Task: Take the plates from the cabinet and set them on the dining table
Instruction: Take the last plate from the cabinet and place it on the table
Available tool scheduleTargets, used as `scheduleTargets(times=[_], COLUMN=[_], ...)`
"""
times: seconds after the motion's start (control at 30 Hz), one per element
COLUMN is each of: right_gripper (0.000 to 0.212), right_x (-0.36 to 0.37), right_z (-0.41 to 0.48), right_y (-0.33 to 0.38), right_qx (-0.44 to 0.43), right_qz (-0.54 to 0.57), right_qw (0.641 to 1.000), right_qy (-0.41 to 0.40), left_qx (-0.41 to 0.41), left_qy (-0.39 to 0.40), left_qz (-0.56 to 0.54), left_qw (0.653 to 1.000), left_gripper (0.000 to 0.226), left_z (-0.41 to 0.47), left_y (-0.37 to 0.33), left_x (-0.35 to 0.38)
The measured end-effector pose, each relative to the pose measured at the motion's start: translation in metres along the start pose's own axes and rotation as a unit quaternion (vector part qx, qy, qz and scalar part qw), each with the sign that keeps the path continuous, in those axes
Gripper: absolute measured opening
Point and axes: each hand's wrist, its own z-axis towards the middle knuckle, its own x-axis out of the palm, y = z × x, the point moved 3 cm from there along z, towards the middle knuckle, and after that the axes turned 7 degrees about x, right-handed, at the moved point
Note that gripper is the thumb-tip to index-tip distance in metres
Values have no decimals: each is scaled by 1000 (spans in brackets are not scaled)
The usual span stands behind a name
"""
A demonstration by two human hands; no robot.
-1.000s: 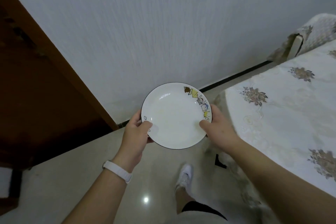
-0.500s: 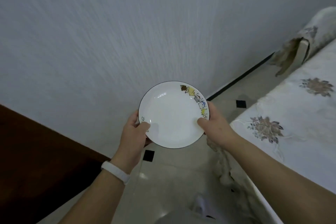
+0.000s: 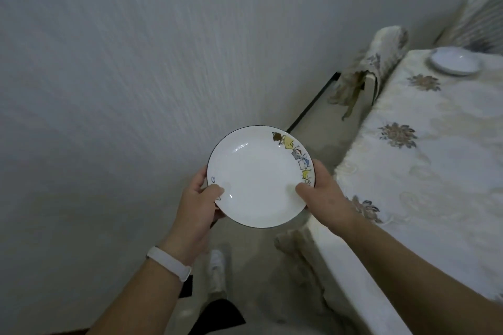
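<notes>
Left hand (image 3: 200,205) and right hand (image 3: 324,196) pinch opposite rims of plate (image 3: 260,177), thumbs on top, plate level in air above floor. Dining table (image 3: 424,160) lies to right, edge just beside right hand, so right hand nearer. Second plate (image 3: 456,62) already at table far end.

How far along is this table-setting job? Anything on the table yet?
Done: a far plate already sits on the dining table. In hand: a decorated plate held by its rim between left hand and right hand, beside the table's edge, not over it. Left: setting it down; whether more wait in the cabinet isn't visible.
</notes>
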Motion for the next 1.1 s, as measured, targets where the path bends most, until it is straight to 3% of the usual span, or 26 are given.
scheduleTargets(times=[0.3, 0.57, 0.83, 1.1], right_gripper=[49, 58, 52, 51], right_x=[6, -7, -49, -105], right_z=[91, 133, 127, 156], right_y=[51, 101, 88, 42], right_qx=[17, 34, 82, 122], right_qz=[66, 95, 157, 199], right_qw=[989, 958, 907, 867], right_qy=[-131, -269, -382, -441], left_qx=[9, 1, -12, -45], left_qy=[131, 279, 423, 489], left_qz=[19, 44, 68, 105], left_qw=[991, 959, 903, 865], left_gripper=[49, 51, 51, 49], left_z=[163, 277, 304, 324], left_y=[-43, -88, -84, -50], left_x=[24, 77, 167, 265])
